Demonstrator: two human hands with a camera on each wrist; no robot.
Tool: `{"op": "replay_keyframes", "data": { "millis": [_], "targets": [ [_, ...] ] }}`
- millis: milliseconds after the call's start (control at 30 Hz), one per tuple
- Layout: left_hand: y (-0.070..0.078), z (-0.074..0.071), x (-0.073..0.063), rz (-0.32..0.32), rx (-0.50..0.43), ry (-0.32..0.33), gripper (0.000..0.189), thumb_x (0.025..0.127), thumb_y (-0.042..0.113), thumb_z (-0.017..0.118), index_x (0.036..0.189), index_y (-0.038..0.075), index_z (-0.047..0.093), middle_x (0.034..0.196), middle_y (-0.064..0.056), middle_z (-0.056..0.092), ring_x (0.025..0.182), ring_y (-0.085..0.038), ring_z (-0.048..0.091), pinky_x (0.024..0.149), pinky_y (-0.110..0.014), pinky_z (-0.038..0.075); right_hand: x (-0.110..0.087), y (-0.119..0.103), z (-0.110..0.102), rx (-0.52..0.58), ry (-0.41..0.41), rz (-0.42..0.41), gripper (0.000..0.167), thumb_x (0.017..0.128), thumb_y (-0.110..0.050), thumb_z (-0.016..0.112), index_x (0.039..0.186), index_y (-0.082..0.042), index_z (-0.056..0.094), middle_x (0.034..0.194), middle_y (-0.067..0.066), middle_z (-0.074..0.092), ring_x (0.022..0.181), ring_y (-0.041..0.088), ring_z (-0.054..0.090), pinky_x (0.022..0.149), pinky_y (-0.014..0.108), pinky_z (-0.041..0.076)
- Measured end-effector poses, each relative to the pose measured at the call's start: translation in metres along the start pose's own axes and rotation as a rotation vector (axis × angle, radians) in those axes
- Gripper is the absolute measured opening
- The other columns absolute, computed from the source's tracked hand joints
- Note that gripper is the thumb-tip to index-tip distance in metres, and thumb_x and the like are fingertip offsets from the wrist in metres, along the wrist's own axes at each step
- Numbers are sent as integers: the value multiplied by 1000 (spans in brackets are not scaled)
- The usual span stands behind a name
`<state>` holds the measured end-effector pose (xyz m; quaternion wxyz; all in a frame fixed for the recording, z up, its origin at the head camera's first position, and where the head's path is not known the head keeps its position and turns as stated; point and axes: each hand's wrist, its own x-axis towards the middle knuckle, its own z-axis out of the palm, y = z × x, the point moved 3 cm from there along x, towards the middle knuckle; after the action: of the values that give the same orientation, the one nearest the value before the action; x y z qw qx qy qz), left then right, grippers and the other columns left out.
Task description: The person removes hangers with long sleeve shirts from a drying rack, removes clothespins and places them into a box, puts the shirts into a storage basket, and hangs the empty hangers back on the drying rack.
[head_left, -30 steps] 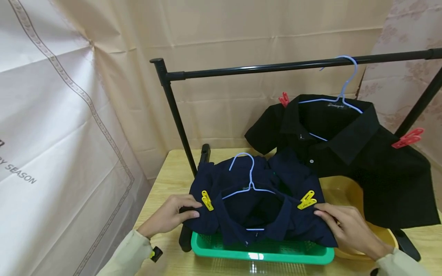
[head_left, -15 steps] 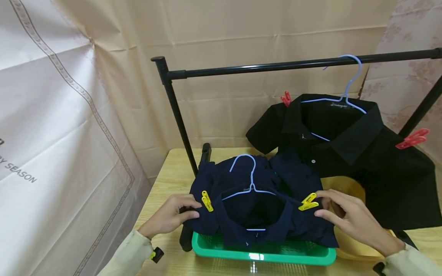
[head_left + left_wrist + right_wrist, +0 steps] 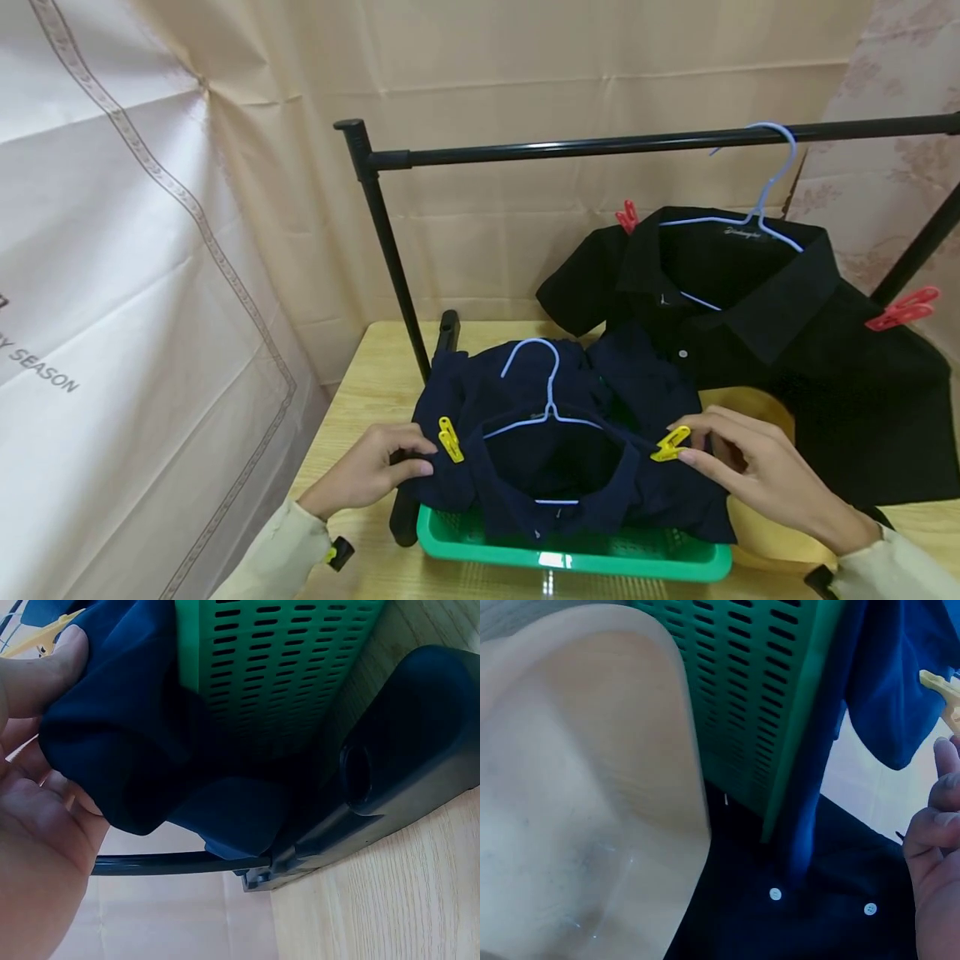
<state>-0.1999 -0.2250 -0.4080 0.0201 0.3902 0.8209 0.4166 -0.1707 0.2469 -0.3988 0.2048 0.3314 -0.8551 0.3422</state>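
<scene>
A navy collared shirt (image 3: 517,487) lies over a green basket (image 3: 573,563), with a light-blue hanger (image 3: 551,379) inside its neck. One yellow clothespin (image 3: 450,439) sits on the left shoulder. My left hand (image 3: 367,465) pinches the cloth just outside it; the left wrist view shows the thumb pressing the navy fabric (image 3: 124,720). At the other shoulder, my right hand (image 3: 765,471) pinches a second yellow clothespin (image 3: 669,444) between thumb and fingers. In the right wrist view, the fingertips meet that clothespin (image 3: 945,688) at the frame's right side.
Behind stands a black rack (image 3: 540,152), its foot (image 3: 420,750) beside the basket. A black shirt (image 3: 870,417) hangs from it on a blue hanger, with red clothespins (image 3: 903,308) at the shoulders. A yellow-tan basin (image 3: 592,750) stands right of the basket on the wooden table (image 3: 352,400).
My right hand has let go of the navy cloth, moved up slightly and taken hold of the right yellow clothespin, which has tilted. The left hand keeps its place.
</scene>
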Motion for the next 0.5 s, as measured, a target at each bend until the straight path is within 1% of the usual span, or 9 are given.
{"op": "replay_keyframes", "data": {
  "millis": [200,333,500],
  "targets": [
    [0,-1,0,7,-5,1,15,98,13,71,112,8,76,91,3,68,72,-6,54,63,-24,49,3,-2,-2,-36,18,-29,55,74,3,88,117,-26,70,82,-21,50,59,-4,39,51,15,33],
    [-2,0,0,5,-2,-1,15,98,13,71,111,10,76,93,5,68,74,-6,54,64,-25,49,5,-4,-5,-64,10,-42,60,70,2,90,117,-29,70,81,-24,48,59,-6,38,52,13,33],
    [-5,0,-1,-10,-2,-9,14,98,15,71,111,14,76,93,9,67,73,-5,54,62,-24,49,5,-8,-6,-54,15,-71,55,71,3,89,116,-25,72,81,-23,48,61,-6,41,53,12,35]
  ]
}}
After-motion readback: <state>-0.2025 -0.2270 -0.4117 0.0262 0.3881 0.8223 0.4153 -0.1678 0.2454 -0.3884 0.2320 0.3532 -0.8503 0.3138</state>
